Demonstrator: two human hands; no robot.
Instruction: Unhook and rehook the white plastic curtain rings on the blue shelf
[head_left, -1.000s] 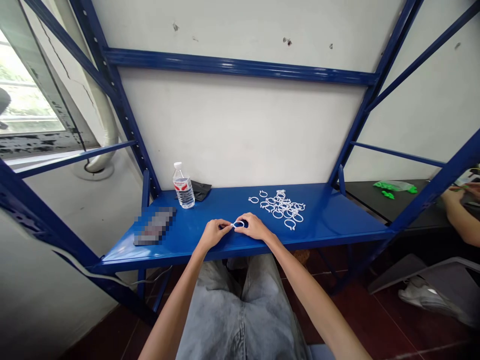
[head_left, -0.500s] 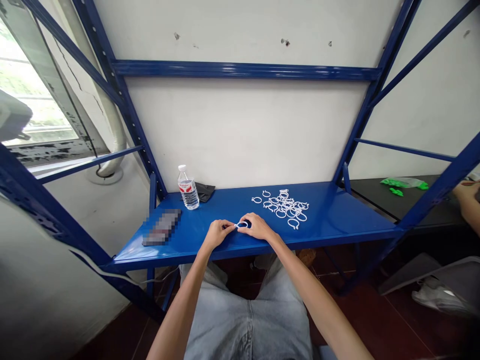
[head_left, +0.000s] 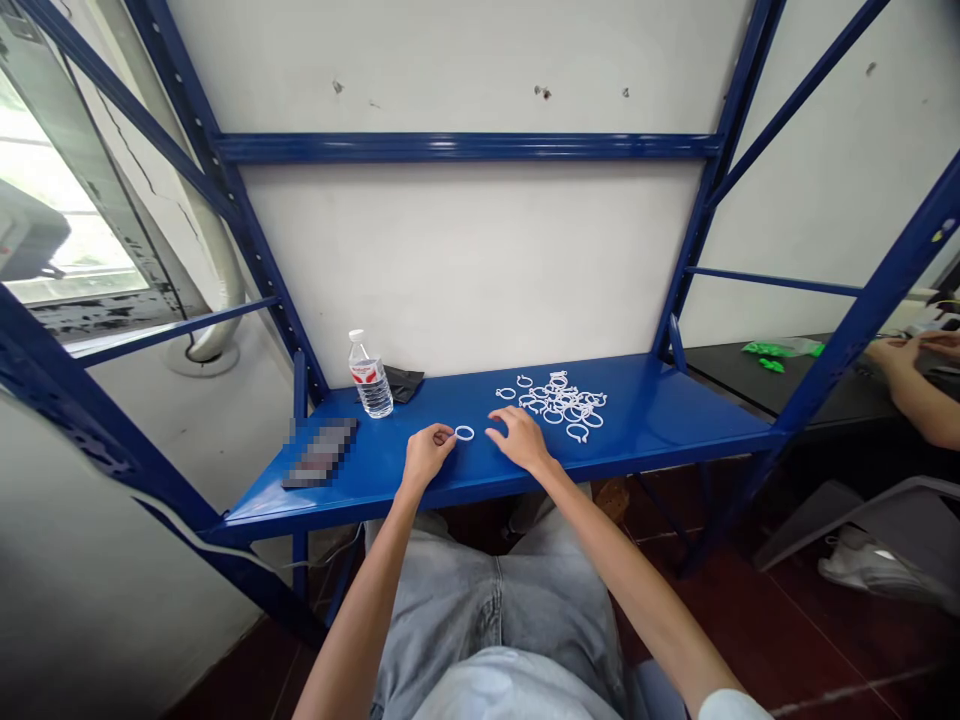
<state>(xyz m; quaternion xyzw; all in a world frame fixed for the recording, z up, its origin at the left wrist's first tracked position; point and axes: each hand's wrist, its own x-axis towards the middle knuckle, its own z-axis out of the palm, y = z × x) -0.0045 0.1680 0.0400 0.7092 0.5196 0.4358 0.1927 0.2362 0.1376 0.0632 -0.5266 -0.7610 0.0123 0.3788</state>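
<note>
My left hand (head_left: 426, 455) pinches a small white plastic ring (head_left: 464, 433) at its left edge, just above the blue metal shelf (head_left: 660, 425). My right hand (head_left: 519, 440) hovers to the right of that ring with fingers spread and nothing in it. Behind and to the right of my right hand lies a loose pile of several white rings (head_left: 559, 402) on the shelf.
A water bottle (head_left: 369, 375) stands at the shelf's back left beside a dark pouch (head_left: 405, 383). A flat dark object (head_left: 320, 453) lies at the left. Blue rack posts (head_left: 862, 320) frame the shelf. Another person's arms (head_left: 911, 385) work at a black table with green items (head_left: 776, 350).
My right hand has let go of the ring and moved right toward the pile. My left hand alone holds the ring now.
</note>
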